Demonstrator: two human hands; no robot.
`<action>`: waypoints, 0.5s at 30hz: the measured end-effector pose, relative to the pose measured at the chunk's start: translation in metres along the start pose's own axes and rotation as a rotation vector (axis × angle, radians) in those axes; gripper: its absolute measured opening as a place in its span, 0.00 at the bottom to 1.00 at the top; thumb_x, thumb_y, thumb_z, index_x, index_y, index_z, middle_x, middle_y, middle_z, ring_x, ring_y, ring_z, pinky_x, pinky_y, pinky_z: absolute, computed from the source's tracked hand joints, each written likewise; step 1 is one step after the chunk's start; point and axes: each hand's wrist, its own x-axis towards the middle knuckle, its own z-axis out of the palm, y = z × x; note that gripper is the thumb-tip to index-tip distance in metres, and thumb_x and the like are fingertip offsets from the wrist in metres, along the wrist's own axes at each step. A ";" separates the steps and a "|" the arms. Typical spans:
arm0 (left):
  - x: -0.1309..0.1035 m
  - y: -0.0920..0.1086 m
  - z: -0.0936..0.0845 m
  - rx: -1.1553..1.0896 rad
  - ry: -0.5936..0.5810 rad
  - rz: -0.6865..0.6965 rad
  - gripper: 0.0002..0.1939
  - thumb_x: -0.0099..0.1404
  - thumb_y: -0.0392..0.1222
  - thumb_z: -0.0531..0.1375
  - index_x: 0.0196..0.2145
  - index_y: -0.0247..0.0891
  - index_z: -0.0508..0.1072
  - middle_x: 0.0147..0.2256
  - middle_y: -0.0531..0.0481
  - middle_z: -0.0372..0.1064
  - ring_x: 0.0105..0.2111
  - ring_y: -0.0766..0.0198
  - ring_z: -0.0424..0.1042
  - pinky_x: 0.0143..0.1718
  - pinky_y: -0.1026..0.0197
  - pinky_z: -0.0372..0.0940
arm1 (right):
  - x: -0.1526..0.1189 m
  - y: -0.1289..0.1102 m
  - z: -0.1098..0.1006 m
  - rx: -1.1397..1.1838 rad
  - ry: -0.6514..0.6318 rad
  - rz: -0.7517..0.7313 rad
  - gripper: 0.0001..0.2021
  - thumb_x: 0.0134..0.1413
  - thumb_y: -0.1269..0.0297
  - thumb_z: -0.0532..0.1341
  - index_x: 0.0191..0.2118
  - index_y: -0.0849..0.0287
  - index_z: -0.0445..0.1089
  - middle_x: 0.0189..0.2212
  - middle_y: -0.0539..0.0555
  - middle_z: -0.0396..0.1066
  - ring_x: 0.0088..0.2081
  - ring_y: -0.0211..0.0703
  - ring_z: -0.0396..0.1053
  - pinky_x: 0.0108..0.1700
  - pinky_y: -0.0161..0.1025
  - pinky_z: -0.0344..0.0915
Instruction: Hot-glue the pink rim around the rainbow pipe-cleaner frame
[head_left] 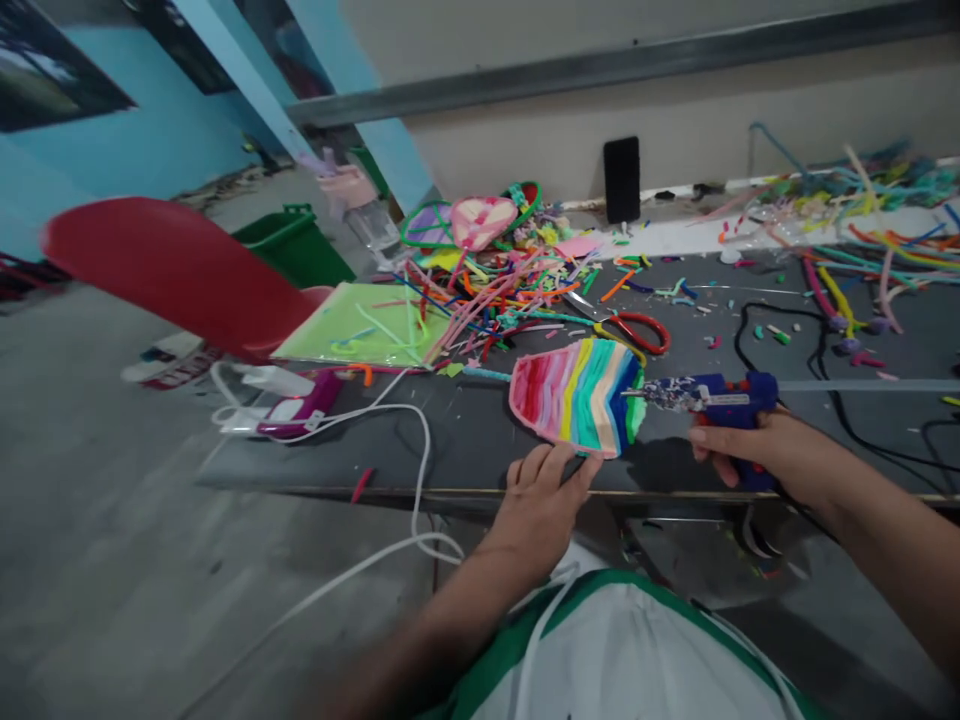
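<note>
A flat piece covered with rainbow-coloured pipe cleaner stripes lies near the front edge of the dark table. My left hand rests at its lower edge, fingers bent and slightly apart on the table edge, holding nothing that shows. In my right hand is a blue glue gun, fingers wrapped round its handle. Its tip points left and is over the blue and green stripes at the piece's right end; whether it touches them cannot be told. A clear glue stick extends from the gun's back.
Red-handled scissors and a pile of pipe cleaners lie behind the piece. A black phone leans on the wall. Left are a green sheet, a purple device with white cable, and a red chair. Black cord lies right.
</note>
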 end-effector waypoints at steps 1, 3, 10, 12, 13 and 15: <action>0.000 0.000 0.000 -0.003 0.000 -0.005 0.23 0.67 0.39 0.51 0.59 0.53 0.59 0.53 0.46 0.59 0.50 0.56 0.57 0.44 0.54 0.55 | 0.000 0.001 0.002 0.006 0.015 0.003 0.19 0.43 0.45 0.61 0.26 0.59 0.67 0.18 0.51 0.67 0.20 0.40 0.63 0.28 0.38 0.58; -0.001 0.002 -0.001 -0.003 0.003 -0.016 0.23 0.67 0.38 0.51 0.59 0.52 0.59 0.54 0.47 0.58 0.52 0.56 0.56 0.45 0.53 0.55 | -0.002 0.003 0.006 0.026 0.040 0.027 0.21 0.41 0.42 0.61 0.26 0.57 0.65 0.23 0.53 0.69 0.20 0.40 0.63 0.27 0.39 0.58; -0.001 0.005 -0.004 0.018 0.004 0.004 0.24 0.65 0.36 0.53 0.58 0.48 0.60 0.54 0.46 0.59 0.54 0.57 0.55 0.47 0.53 0.55 | -0.020 0.004 0.014 0.055 -0.065 0.029 0.15 0.49 0.49 0.59 0.30 0.57 0.67 0.19 0.52 0.67 0.25 0.44 0.64 0.32 0.40 0.59; -0.001 0.005 -0.003 0.029 0.004 0.010 0.25 0.65 0.37 0.53 0.59 0.49 0.59 0.55 0.47 0.58 0.56 0.57 0.54 0.47 0.53 0.56 | -0.021 0.008 0.016 0.073 -0.067 0.014 0.14 0.50 0.51 0.59 0.30 0.58 0.68 0.18 0.51 0.67 0.25 0.43 0.64 0.32 0.40 0.59; -0.001 0.004 -0.003 0.034 0.004 0.012 0.25 0.65 0.37 0.53 0.59 0.49 0.59 0.56 0.47 0.57 0.56 0.57 0.54 0.48 0.53 0.56 | -0.020 0.010 0.018 0.085 -0.048 0.016 0.15 0.50 0.51 0.59 0.30 0.59 0.69 0.17 0.51 0.66 0.24 0.42 0.63 0.31 0.39 0.58; -0.001 0.003 -0.002 0.032 0.006 0.012 0.25 0.66 0.37 0.52 0.60 0.49 0.58 0.58 0.48 0.57 0.57 0.58 0.53 0.48 0.53 0.55 | -0.018 0.015 0.020 0.111 -0.007 0.026 0.16 0.49 0.49 0.60 0.29 0.60 0.69 0.15 0.50 0.66 0.22 0.41 0.62 0.29 0.38 0.57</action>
